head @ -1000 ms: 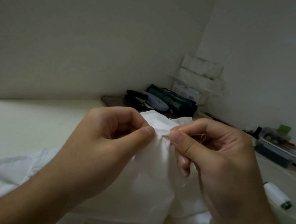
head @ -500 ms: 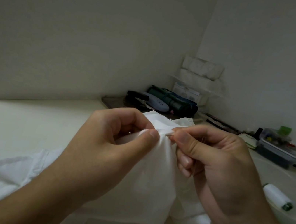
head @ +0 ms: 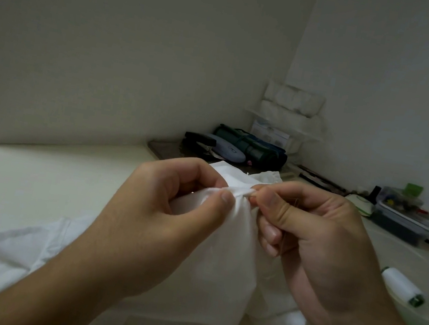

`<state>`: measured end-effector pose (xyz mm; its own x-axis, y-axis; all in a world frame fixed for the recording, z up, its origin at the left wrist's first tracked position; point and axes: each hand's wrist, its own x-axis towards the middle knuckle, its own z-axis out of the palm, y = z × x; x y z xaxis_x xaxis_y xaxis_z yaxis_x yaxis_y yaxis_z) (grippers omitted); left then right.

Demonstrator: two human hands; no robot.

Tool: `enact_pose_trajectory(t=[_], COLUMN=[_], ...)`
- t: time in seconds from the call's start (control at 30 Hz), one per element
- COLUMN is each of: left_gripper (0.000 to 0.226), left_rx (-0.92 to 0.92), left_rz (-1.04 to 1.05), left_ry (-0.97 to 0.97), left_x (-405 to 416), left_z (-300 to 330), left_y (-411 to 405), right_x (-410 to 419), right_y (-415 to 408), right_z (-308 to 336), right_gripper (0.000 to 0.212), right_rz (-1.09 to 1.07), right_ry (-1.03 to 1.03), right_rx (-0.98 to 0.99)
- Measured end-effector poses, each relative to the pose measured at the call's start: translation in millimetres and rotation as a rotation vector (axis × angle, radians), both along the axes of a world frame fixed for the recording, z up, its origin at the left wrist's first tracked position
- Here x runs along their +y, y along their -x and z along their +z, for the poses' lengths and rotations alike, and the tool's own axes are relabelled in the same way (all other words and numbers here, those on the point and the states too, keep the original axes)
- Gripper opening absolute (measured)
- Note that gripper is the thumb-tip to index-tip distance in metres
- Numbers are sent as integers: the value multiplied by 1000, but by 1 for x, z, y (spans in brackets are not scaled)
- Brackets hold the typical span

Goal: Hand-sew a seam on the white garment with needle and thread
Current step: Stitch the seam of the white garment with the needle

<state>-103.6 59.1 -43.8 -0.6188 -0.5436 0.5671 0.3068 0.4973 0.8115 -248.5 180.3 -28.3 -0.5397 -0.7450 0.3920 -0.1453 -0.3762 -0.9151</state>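
Two hands work one white garment [head: 221, 270], bunched between them over the table [head: 36, 179]: left hand [head: 152, 225] pinches a fold, right hand [head: 317, 234] has closed against it from the right, thumb and forefinger pinching at the fold. Needle mostly hidden; judged mid-stitch. One thread spool [head: 401, 287] lies right of the garment

A plain white garment [head: 223, 262] is seen on a cream desk [head: 35, 184]. The spool [head: 400, 286] is wound in white, with a green end.
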Motion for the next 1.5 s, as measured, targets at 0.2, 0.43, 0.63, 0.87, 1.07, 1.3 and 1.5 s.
enact_pose_trajectory(t=[0.2, 0.43, 0.63, 0.87, 1.07, 1.3, 1.5], left_gripper=[13, 13, 13, 13, 14, 16, 15], left_rx=[1, -6, 0, 6, -2, -26, -45], left_rz=[2, 18, 22, 33, 37, -7, -39], left_ry=[-7, 0, 6, 17, 34, 35, 63], left_x=[1, 1, 1, 1, 2, 0, -1], left_z=[0, 0, -1, 0, -1, -2, -3], left_y=[0, 0, 1, 1, 1, 2, 4], right_x=[1, 1, 0, -1, -1, -2, -3], right_y=[-3, -4, -3, -3, -4, -3, -5], right_z=[-1, -1, -1, 0, 1, 1, 1], right_gripper=[10, 12, 16, 16, 12, 15, 15], right_rz=[-125, -121, -48, -6, 31, 60, 68], right_ry=[43, 46, 21, 1, -22, -37, -65], right_rx=[198, 149, 30, -39, -65, -114, -94])
